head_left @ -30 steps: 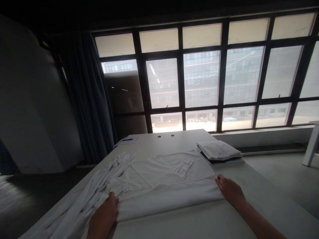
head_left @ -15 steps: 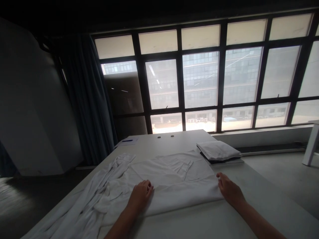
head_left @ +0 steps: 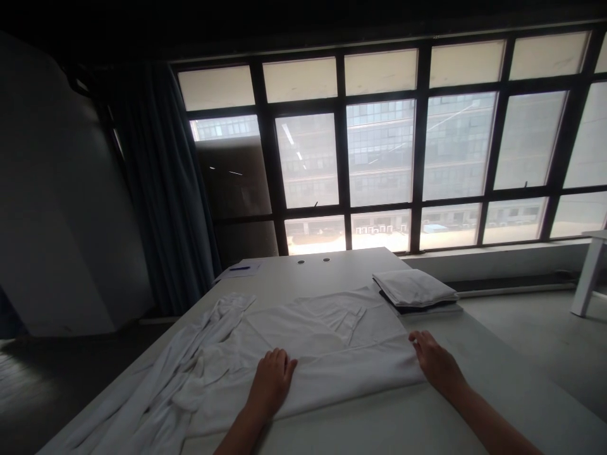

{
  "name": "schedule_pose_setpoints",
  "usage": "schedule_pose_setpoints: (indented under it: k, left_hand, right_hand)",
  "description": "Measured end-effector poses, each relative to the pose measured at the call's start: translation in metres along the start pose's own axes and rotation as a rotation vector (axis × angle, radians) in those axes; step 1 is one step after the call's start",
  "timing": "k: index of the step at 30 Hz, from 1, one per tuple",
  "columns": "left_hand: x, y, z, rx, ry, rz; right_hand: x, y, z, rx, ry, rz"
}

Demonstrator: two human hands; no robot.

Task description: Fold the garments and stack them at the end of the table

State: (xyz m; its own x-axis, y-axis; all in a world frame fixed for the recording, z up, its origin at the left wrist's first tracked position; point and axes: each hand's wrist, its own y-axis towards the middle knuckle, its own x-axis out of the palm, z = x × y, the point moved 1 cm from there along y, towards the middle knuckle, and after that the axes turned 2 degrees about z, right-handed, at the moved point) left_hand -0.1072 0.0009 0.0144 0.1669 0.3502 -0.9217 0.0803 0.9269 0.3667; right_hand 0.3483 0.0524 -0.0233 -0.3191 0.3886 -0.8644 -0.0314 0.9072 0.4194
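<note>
A white shirt [head_left: 351,373] lies spread on the table, with its near side folded over in a long, smooth strip. My left hand [head_left: 274,382] rests on this strip near its middle, palm down, thumb a little apart from the fingers. At the right end of the fold, my right hand [head_left: 437,363] has its thumb and fingertips closed at the cloth's edge. Loosely bunched white cloth [head_left: 156,385] lies along the left of the shirt; where one ends and the other begins is unclear.
A folded white stack [head_left: 415,287] with a dark layer beneath it sits at the right edge of the white table [head_left: 341,275]. A pen [head_left: 239,268] lies on paper at the far left corner. Behind are a curtain [head_left: 165,189] and large windows.
My left hand has shifted slightly right and down, its fingers now flatter on the cloth. My right hand stays at the fold's right end, almost unmoved.
</note>
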Motion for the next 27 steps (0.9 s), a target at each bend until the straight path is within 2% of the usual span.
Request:
schedule_pose_setpoints:
  k: [3, 6, 9, 11, 14, 16, 18, 20, 23, 27]
  left_hand:
    - [-0.001, 0.001, 0.002, -0.018, 0.021, -0.013]
    - [-0.009, 0.001, 0.008, -0.015, 0.052, 0.039]
    - [-0.021, -0.001, 0.023, 0.111, 0.018, 0.085]
    - [-0.028, -0.004, 0.038, 0.24, -0.051, 0.068]
    - [-0.032, -0.012, 0.061, 0.414, -0.146, 0.017]
    - [-0.029, -0.016, 0.072, 0.51, -0.167, -0.032]
    - [-0.021, -0.019, 0.077, 0.573, -0.164, -0.081]
    - [-0.011, -0.02, 0.075, 0.576, -0.157, -0.119]
    - [0.003, -0.019, 0.067, 0.506, -0.159, -0.175]
    - [0.01, -0.017, 0.06, 0.419, -0.162, -0.234]
  right_hand:
    - [0.0, 0.001, -0.002, -0.004, -0.044, -0.044]
    - [-0.002, 0.003, -0.003, -0.001, -0.087, -0.098]
    - [-0.009, 0.003, -0.007, 0.001, -0.11, -0.115]
    - [-0.017, 0.002, -0.015, -0.025, -0.117, -0.063]
    - [-0.028, -0.005, -0.041, -0.197, -0.085, 0.003]
    - [-0.028, -0.013, -0.063, -0.343, -0.011, -0.036]
    - [-0.022, -0.022, -0.081, -0.421, 0.067, -0.113]
    - [-0.013, -0.028, -0.091, -0.425, 0.104, -0.203]
    - [0.0, -0.028, -0.09, -0.379, 0.106, -0.326]
    - [0.006, -0.023, -0.081, -0.337, 0.099, -0.389]
